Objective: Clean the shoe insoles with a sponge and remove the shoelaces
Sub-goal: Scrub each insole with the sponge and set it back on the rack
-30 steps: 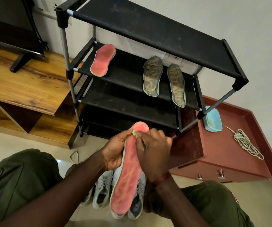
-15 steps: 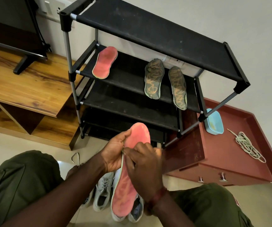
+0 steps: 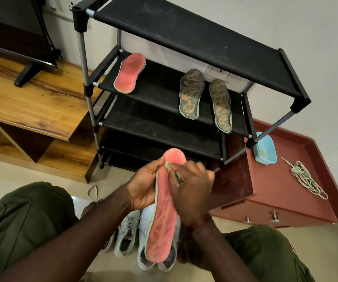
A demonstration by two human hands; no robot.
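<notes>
The left hand (image 3: 143,188) grips the pink insole (image 3: 164,210) by its edge; the right hand (image 3: 190,190) pinches a green sponge (image 3: 167,164) against it.

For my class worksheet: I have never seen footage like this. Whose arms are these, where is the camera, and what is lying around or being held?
No machine here: a person wears one camera on the head, looking down at their own arms. The left hand holds a pink insole; the right hand presses a green sponge, mostly hidden, against it. On the black rack lie a second pink insole and two dark insoles. Loose laces lie on the red cabinet.
</notes>
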